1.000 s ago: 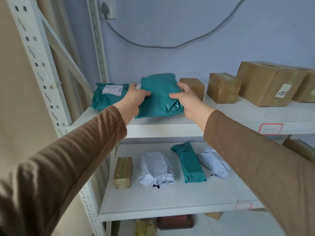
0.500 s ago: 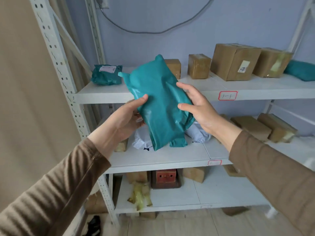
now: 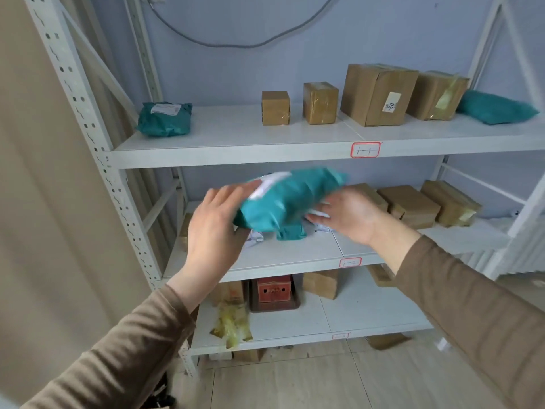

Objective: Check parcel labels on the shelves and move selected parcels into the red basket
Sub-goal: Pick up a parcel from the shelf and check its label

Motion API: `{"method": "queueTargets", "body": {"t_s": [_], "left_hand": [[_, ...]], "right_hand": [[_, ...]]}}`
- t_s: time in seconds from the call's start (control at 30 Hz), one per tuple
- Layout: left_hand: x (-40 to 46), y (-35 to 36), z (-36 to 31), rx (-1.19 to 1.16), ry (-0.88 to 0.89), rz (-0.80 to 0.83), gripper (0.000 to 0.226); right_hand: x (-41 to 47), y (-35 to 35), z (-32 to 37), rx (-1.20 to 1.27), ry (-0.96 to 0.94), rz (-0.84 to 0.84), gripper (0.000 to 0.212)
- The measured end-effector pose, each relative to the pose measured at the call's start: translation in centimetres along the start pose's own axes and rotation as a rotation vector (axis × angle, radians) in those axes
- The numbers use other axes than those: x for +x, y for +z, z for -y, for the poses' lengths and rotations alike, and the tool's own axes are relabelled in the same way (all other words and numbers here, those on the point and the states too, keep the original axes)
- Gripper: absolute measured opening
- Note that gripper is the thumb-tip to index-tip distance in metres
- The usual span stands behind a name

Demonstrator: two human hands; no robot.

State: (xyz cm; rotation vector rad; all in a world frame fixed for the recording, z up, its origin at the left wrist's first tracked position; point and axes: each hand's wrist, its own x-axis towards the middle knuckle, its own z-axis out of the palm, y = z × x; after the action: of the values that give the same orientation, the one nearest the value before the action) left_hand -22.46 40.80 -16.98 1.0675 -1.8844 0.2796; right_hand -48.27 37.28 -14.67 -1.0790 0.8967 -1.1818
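Note:
A teal poly parcel (image 3: 289, 199) hangs blurred in the air in front of the middle shelf (image 3: 295, 258), lying almost level. A white label (image 3: 268, 184) shows on its upper left face. My left hand (image 3: 215, 228) holds the parcel's left end, fingers over the top and thumb below. My right hand (image 3: 351, 214) is palm up, with its fingers under the parcel's right part. A second teal parcel (image 3: 165, 119) with a label lies at the left of the top shelf, and a third one (image 3: 495, 107) at its far right.
Several taped cardboard boxes (image 3: 374, 93) stand on the top shelf, and more boxes (image 3: 413, 205) on the middle shelf at the right. Behind the held parcel lie another teal parcel (image 3: 290, 233) and white bags (image 3: 255, 236). A red box-like item (image 3: 274, 289) sits on the bottom shelf.
The teal parcel left the top shelf, came down in front of the middle shelf and turned from upright to nearly level, so its label shows. My view dropped and pulled back.

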Motion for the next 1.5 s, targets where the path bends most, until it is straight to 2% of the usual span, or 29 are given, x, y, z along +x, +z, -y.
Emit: {"method": "queueTargets", "body": {"t_s": [0.03,0.07,0.13,0.2,0.3,0.33,0.4,0.47,0.53,0.57,0.6,0.67,0.7,0.73,0.8,0.9,1.03,1.13,1.27,1.4,1.5], "left_hand": [[0.2,-0.3,0.2,0.189,0.163,0.0,0.056],[0.3,-0.5,0.2,0.283,0.279,0.009,0.055],[0.4,-0.7,0.1,0.355,0.447,0.014,0.051],[0.4,-0.4,0.1,0.376,0.542,0.021,0.047],[0.7,0.0,0.5,0.339,0.551,0.003,0.046],[0.8,0.3,0.7,0.302,0.513,0.002,0.05],[0.9,1.4,1.5,0.211,0.364,0.03,0.064],[0.6,2.7,2.3,0.102,0.128,0.107,0.088],[0.3,3.7,2.4,-0.165,-0.199,0.201,0.106],[0.3,3.8,2.0,-0.383,-0.375,0.234,0.104],[0.4,3.6,1.3,-0.658,-0.563,0.237,0.092],[0.8,3.1,-0.3,-1.15,-0.919,0.234,0.047],[1.2,3.0,-0.9,-1.246,-1.014,0.263,0.035],[1.4,3.1,-1.2,-1.261,-1.015,0.316,0.039],[1.4,3.4,-1.3,-1.218,-0.896,0.366,0.055],[2.3,4.0,-1.1,-1.2,-0.824,0.284,0.058],[5.0,4.6,0.0,-1.237,-0.911,0.136,0.057],[8.2,4.7,1.9,-1.233,-0.91,0.068,0.059],[13.6,4.8,4.7,-1.197,-0.914,-0.041,0.069],[19.6,5.6,8.4,-1.181,-0.981,-0.145,0.054],[23.2,6.6,11.8,-1.159,-0.99,-0.145,0.047]], "right_hand": [[-0.2,-0.5,-0.1,0.082,0.077,0.031,0.036],[-0.5,-0.9,-0.1,0.099,0.136,0.067,0.044],[-0.7,-1.4,-0.3,0.083,0.211,0.136,0.064],[-1.0,-1.4,-0.8,0.069,0.238,0.22,0.078],[-1.6,-0.6,-1.2,-0.007,0.166,0.236,0.054],[-1.9,-0.1,-1.2,-0.014,0.137,0.208,0.048],[-2.0,0.8,-1.4,-0.003,0.071,0.131,0.05],[-1.7,1.6,-1.6,-0.072,-0.029,0.033,0.055],[-1.4,2.2,-1.7,-0.2,-0.163,-0.057,0.053],[-1.3,2.4,-1.7,-0.26,-0.233,-0.091,0.051],[-1.2,2.6,-1.8,-0.309,-0.294,-0.121,0.05],[-0.9,2.8,-1.9,-0.384,-0.378,-0.168,0.05],[-0.8,2.9,-1.8,-0.41,-0.401,-0.183,0.049],[-0.6,3.0,-1.9,-0.411,-0.412,-0.192,0.048],[0.1,3.1,-1.9,-0.328,-0.398,-0.194,0.044],[1.5,3.0,-1.4,-0.182,-0.338,-0.182,0.04],[4.0,3.4,0.4,-0.075,-0.264,-0.116,0.05],[6.4,4.3,1.9,-0.109,-0.241,-0.069,0.059],[11.2,5.9,4.0,-0.224,-0.231,-0.1,0.06],[17.2,8.1,6.4,-0.216,-0.299,-0.16,0.067],[22.5,9.2,7.4,-0.271,-0.323,-0.188,0.057]]}}
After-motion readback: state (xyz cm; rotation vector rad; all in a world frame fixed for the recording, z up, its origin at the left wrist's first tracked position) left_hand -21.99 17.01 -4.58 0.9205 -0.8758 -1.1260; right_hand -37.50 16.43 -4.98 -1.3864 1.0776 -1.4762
